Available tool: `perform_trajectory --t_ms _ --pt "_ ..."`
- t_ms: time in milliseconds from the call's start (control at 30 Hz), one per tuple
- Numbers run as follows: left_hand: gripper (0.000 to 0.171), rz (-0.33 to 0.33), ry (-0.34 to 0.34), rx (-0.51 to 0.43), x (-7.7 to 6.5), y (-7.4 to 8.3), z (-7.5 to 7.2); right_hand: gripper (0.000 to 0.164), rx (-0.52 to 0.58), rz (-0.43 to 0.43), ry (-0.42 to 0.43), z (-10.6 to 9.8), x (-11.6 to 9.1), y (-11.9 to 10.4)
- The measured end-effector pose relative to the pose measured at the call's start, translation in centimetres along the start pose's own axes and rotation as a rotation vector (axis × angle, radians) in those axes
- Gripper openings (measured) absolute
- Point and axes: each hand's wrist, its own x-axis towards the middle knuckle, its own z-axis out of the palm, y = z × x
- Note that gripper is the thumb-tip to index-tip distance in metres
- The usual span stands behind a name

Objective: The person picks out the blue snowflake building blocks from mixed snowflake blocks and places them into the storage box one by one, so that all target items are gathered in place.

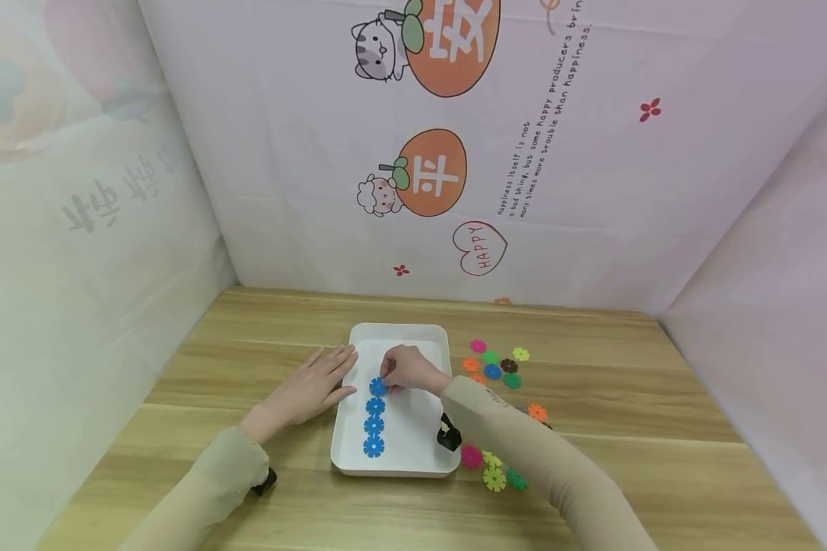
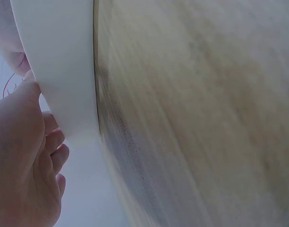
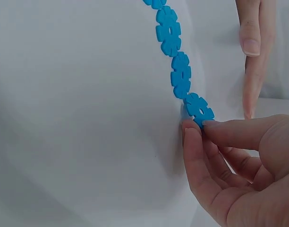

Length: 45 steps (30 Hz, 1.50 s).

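Note:
Inside a white tray (image 1: 413, 448), several blue notched flower-shaped plastic discs (image 1: 374, 425) lie in a line along the left side. My right hand (image 1: 411, 368) pinches the far disc (image 1: 377, 388) between thumb and fingertips. The right wrist view shows that pinched disc (image 3: 199, 108) at the line's end, its edge touching the neighbouring disc (image 3: 181, 75). At the tray's left rim, my left hand (image 1: 315, 386) rests with its fingers extended. In the left wrist view, that hand (image 2: 26, 156) is beside the tray's outer wall (image 2: 64, 61); its fingertips are partly hidden.
Loose discs in pink, green, orange, brown, yellow and blue lie right of the tray, such as an orange disc (image 1: 537, 412) and a yellow disc (image 1: 495, 479). My right forearm passes over some of them. Printed cloth (image 1: 558, 252) hangs behind the wooden table (image 1: 282, 321).

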Motion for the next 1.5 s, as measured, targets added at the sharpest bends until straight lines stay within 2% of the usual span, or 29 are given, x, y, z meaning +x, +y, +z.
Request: perform_trajectory --t_ms 567,800,1133,1300,1500 --pt "0.067 0.008 0.011 0.008 -0.1 0.1 -0.1 0.003 -0.029 0.015 0.011 0.1 -0.2 -0.2" --pt "0.066 0.014 0.021 0.011 -0.1 0.2 -0.1 0.004 -0.047 -0.004 0.025 -0.6 -0.5 0.1" --pt "0.066 0.009 0.032 0.011 -0.1 0.3 -0.2 0.006 0.053 -0.006 0.065 -4.4 -1.8 1.0" --pt "0.066 0.015 0.032 0.015 -0.1 0.4 -0.3 0.01 0.114 0.003 0.063 -6.8 -3.3 2.4" --pt "0.066 0.022 0.037 0.006 -0.2 0.4 -0.2 0.012 0.119 -0.035 0.091 -9.5 -5.0 5.1"
